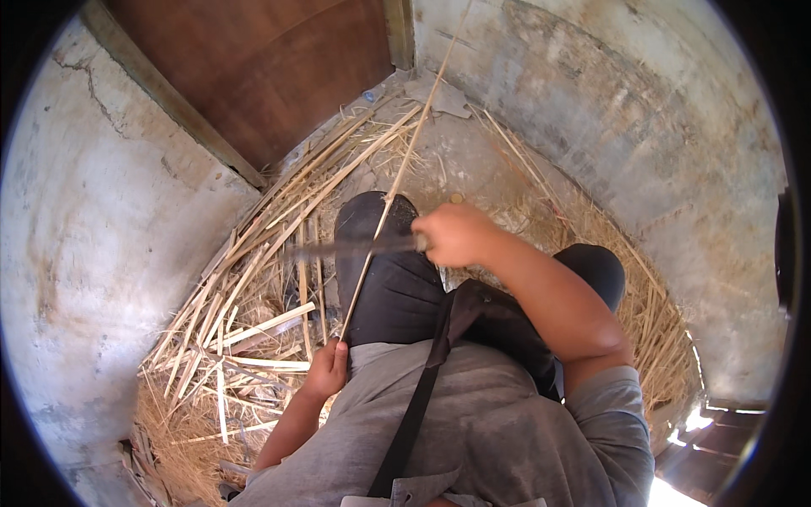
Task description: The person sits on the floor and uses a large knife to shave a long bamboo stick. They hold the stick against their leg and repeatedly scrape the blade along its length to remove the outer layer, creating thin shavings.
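My left hand [328, 369] is closed around the near end of a long, thin bamboo strip [414, 141], beside my hip. The strip slants up and away across my dark-trousered left knee [376, 215], and its far end passes the top of the view. My right hand [460, 234] is wrapped round the wooden handle of a large knife. Its long blade [346, 248], smeared by motion, points left and crosses the strip over my thigh. Whether the edge touches the strip, I cannot tell.
A pile of split bamboo strips [245, 279] lies to my left, reaching toward a brown door [279, 76]. Fine shavings [667, 355] cover the floor at right. Stained walls [110, 253] close in on both sides. A black strap [414, 414] crosses my grey shirt.
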